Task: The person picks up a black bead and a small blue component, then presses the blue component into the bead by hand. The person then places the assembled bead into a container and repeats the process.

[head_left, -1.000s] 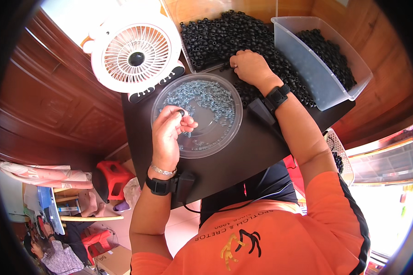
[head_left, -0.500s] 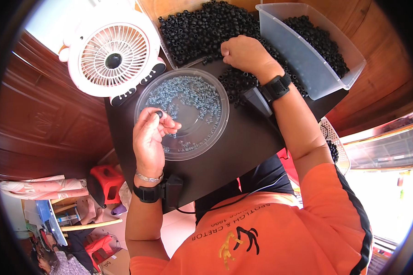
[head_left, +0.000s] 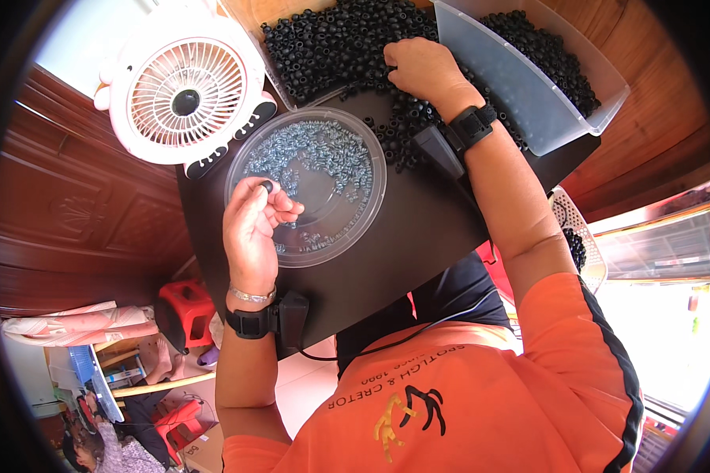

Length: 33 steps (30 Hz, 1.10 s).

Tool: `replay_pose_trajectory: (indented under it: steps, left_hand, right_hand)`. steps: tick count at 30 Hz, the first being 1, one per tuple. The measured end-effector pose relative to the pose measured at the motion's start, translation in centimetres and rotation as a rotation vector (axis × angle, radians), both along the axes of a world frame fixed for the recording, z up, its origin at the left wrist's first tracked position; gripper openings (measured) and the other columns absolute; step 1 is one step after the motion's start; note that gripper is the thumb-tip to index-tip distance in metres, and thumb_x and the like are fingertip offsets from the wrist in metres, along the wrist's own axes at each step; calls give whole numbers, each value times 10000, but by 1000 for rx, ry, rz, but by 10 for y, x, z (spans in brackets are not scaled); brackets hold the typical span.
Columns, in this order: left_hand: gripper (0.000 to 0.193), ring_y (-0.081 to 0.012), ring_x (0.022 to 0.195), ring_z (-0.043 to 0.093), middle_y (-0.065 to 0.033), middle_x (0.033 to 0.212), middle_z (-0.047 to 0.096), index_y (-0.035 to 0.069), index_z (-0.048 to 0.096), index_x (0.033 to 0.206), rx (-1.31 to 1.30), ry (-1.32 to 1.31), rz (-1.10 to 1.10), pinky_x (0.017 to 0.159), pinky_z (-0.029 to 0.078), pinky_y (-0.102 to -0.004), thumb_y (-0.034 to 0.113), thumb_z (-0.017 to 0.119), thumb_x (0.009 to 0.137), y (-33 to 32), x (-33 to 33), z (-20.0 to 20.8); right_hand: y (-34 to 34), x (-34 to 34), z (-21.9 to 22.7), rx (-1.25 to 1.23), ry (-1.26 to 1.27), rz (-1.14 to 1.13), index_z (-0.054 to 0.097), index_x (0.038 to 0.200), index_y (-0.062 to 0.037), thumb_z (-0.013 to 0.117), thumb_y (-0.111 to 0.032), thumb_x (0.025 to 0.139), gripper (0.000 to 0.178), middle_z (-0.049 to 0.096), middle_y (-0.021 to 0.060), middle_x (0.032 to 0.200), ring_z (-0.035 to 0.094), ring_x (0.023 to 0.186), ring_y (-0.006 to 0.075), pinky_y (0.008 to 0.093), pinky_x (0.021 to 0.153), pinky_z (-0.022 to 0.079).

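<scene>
Between the thumb and forefinger of my left hand (head_left: 248, 236) is a small round black part (head_left: 267, 186), gripped over the near-left side of a round clear tray (head_left: 345, 240). Many tiny bluish metallic springs (head_left: 347, 162) lie scattered in that tray. My right hand (head_left: 427, 69), fingers curled inward, reaches into a heap of small black ring-like parts (head_left: 331, 47) at the far side of the table. Its fingertips are hidden, so what it pinches does not show.
A white fan (head_left: 185, 102) stands left of the tray. At the far right, a translucent bin (head_left: 513, 94) holds more black parts. Black wrist devices (head_left: 288, 319) with a cable are on my forearms. Red stools (head_left: 188, 311) and another person (head_left: 118, 453) are at lower left.
My right hand has moved slightly farther away over the black heap. The left hand keeps its pinch on the black part. The whole view has shifted a little.
</scene>
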<state>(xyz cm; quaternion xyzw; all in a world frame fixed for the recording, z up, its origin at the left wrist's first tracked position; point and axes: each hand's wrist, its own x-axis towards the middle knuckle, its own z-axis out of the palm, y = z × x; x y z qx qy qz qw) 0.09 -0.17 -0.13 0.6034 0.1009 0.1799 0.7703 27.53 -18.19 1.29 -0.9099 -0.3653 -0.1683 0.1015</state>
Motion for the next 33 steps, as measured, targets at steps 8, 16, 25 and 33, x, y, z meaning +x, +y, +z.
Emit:
replay_pose_trajectory:
  steps: [8,16,25,33]
  left_hand:
    - [206,-216,763,634,-79,808,580,23,539,984,37,13,-33,716,493,-300,205,443,969,1,-1,-2]
    - [209,-211,762,635,-78,805,583,21,540,985,38,17,-59,714,492,-293,207,447,968,2,1,-2]
    - [204,-203,754,636,-74,801,591,27,545,978,45,46,-43,705,487,-286,204,446,963,4,2,-4]
    - [224,-193,749,633,-70,794,599,10,557,1008,43,81,-43,705,476,-279,204,457,958,4,1,-2]
  right_hand:
    - [10,-5,-7,216,-168,31,664,1005,-111,615,-152,819,197,640,63,1014,587,1031,276,397,864,505]
    - [30,-5,-30,1,-184,288,688,970,-113,642,-136,794,183,649,35,987,562,1004,249,357,868,496]
    - [29,-8,-25,-136,-105,180,686,941,-98,646,-125,765,183,675,66,913,582,957,268,367,862,489]
    - [24,-26,0,327,-54,292,637,872,-73,649,-110,716,160,662,67,875,606,917,277,393,802,510]
